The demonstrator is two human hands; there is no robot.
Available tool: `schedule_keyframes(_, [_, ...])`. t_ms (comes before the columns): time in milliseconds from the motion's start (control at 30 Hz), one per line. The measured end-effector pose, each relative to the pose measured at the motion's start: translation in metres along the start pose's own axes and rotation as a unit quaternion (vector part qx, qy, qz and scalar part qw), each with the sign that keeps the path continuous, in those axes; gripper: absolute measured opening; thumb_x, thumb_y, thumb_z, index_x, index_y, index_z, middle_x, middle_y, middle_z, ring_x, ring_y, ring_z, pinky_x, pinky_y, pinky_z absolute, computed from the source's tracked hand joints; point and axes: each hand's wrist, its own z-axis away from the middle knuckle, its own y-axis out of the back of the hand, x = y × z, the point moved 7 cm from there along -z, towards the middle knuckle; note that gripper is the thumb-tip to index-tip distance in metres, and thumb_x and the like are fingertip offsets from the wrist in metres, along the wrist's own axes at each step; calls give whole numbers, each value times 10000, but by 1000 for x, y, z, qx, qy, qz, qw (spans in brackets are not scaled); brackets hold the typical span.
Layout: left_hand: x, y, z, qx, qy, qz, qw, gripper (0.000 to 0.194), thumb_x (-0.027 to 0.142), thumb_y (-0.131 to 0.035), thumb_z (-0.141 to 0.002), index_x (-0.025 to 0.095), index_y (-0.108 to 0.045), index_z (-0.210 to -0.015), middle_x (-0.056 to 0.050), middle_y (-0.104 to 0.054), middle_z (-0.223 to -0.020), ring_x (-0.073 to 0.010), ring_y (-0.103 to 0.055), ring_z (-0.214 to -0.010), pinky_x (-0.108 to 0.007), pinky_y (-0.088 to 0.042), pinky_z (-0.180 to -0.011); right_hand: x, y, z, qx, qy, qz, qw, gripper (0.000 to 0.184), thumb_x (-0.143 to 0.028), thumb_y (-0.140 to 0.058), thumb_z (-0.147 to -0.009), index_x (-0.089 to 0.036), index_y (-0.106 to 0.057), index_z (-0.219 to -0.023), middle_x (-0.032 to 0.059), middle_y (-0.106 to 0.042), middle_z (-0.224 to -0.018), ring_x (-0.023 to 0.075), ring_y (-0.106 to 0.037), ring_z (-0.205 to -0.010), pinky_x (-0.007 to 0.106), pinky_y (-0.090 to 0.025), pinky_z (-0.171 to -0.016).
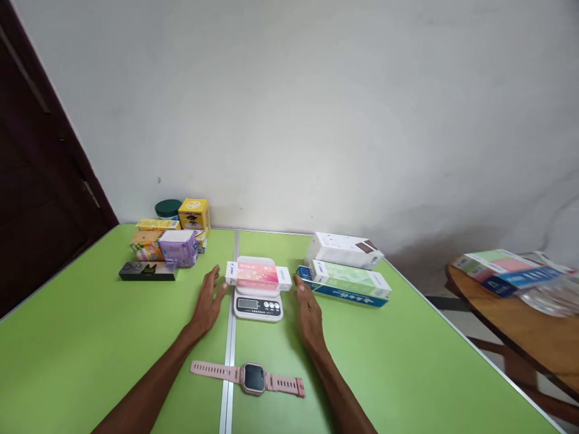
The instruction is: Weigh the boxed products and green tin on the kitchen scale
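A pink and white box (257, 275) lies across a small white kitchen scale (258, 306) at the middle of the green table (90, 337). My left hand (207, 302) is open just left of the box, fingertips close to its end. My right hand (308, 310) is open just right of the scale, apart from the box. A pink smartwatch (249, 377) lies flat between my forearms, nearer to me.
A green and white box (350, 278) rests on a blue box (344, 292), with a white box (344, 249) behind, all right of the scale. At back left stand a black box (147, 270), purple box (178, 247), yellow box (194, 213) and others. A wooden table (511, 319) with boxes is right.
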Motion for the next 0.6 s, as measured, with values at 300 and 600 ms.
schedule_keyframes(300, [30, -18, 23, -12, -42, -14, 999, 775, 543, -512, -976, 161, -279, -1609, -191, -387, -1615, -318, -339, -1522, -521, -237, -1277, -14, -8, 12, -93, -26, 73, 993, 798, -765, -421, -919, -213, -588, -1469, 92, -496, -1589, 447, -333, -1519, 639, -211, -1266])
schedule_keyframes(600, [24, 122, 29, 226, -12, -5, 974, 687, 571, -483, -988, 158, -385, -1529, -185, -514, -1497, -290, -481, -1409, -480, -340, -1213, -81, -135, 43, -205, 21, 32, 978, 874, -783, -458, -891, -159, -559, -1495, 147, -512, -1572, 361, -418, -1489, 525, -333, -1217])
